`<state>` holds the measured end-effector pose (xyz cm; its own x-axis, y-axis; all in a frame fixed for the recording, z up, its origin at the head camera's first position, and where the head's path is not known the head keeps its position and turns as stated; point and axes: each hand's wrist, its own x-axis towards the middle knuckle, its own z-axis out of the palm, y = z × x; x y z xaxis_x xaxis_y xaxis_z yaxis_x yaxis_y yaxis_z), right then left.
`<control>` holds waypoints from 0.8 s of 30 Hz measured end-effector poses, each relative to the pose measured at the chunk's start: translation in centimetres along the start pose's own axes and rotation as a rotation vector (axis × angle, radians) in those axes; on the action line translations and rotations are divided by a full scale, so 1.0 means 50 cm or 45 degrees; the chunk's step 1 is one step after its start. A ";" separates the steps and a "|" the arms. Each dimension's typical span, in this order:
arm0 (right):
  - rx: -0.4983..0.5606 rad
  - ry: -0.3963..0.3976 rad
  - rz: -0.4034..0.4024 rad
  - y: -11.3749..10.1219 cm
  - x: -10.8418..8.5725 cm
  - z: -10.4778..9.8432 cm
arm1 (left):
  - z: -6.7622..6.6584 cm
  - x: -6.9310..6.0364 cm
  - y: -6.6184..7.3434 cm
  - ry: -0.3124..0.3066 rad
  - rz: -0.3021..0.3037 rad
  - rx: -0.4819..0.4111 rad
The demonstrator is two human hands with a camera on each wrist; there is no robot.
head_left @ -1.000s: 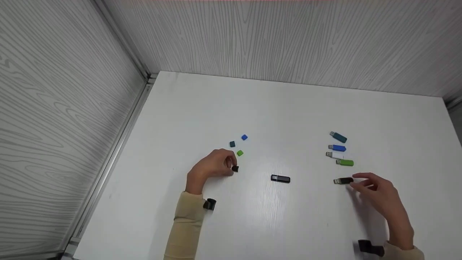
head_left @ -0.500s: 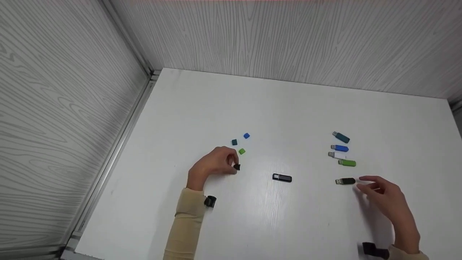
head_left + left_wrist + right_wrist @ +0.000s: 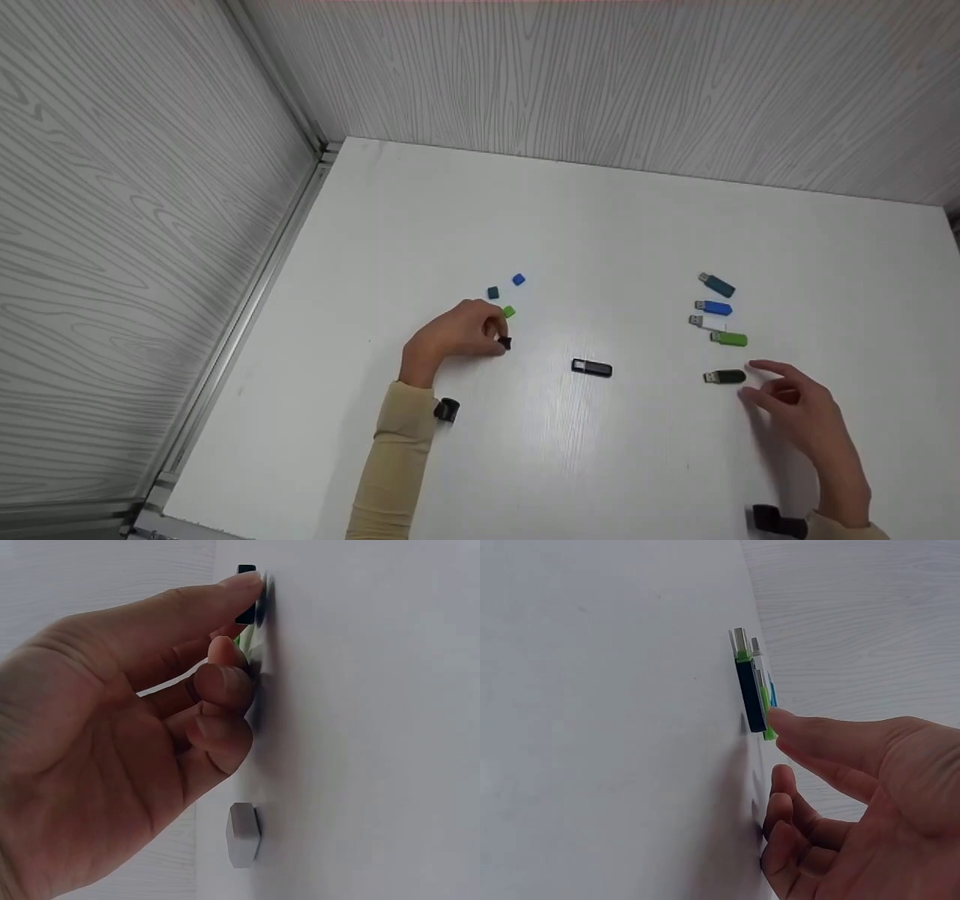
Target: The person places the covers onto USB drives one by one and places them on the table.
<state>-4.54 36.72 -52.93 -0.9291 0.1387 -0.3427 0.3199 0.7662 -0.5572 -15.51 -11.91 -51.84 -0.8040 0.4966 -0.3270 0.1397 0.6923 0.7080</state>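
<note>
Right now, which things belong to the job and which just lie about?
Apparently in the job:
black cap in left hand
dark stick beside right hand

Lying about now:
black central stick
blue cap, teal cap, green cap, grey cap
teal stick, blue stick, white stick, green stick

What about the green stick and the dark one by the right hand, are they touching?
Apart: the head view shows bare table between the green stick and dark stick.
</note>
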 end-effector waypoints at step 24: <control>-0.036 -0.024 -0.101 -0.022 0.004 0.022 | 0.002 0.007 -0.001 -0.021 0.196 -0.371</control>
<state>-4.89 35.23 -53.21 -0.9476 0.0654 -0.3126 0.2400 0.7918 -0.5617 -15.73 -11.72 -52.08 -0.7766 0.5939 -0.2102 0.0862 0.4306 0.8984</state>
